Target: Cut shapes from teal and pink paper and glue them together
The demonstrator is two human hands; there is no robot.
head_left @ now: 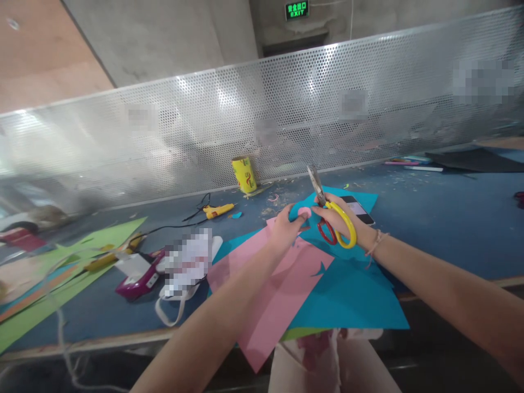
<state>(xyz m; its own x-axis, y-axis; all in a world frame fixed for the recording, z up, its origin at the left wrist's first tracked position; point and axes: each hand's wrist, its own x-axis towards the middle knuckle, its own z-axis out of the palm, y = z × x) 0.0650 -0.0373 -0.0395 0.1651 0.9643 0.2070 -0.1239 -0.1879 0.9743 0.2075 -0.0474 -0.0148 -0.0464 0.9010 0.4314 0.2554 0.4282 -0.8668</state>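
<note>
My left hand (pixel 284 228) pinches a small cut piece of blue paper (pixel 295 209) with a pink round piece (pixel 304 211) on it. Scissors (pixel 320 191) with one yellow and one red handle loop rest in my right hand (pixel 336 219), blades pointing up and away from me. The right fingertips come close to the blue piece; whether they touch it I cannot tell. Beneath both hands lie a pink sheet (pixel 266 297) and larger blue sheets (pixel 347 300), with a small blue scrap (pixel 318 270) on the pink one. A phone (pixel 362 212) lies partly behind my right wrist.
At the back stands a yellow can (pixel 244 176) before a perforated metal screen (pixel 196 120). A yellow glue gun (pixel 219 210) lies left of centre. Nearer are a purple power strip (pixel 133 286) with cables and green paper (pixel 33 322). Markers (pixel 423 168) lie far right.
</note>
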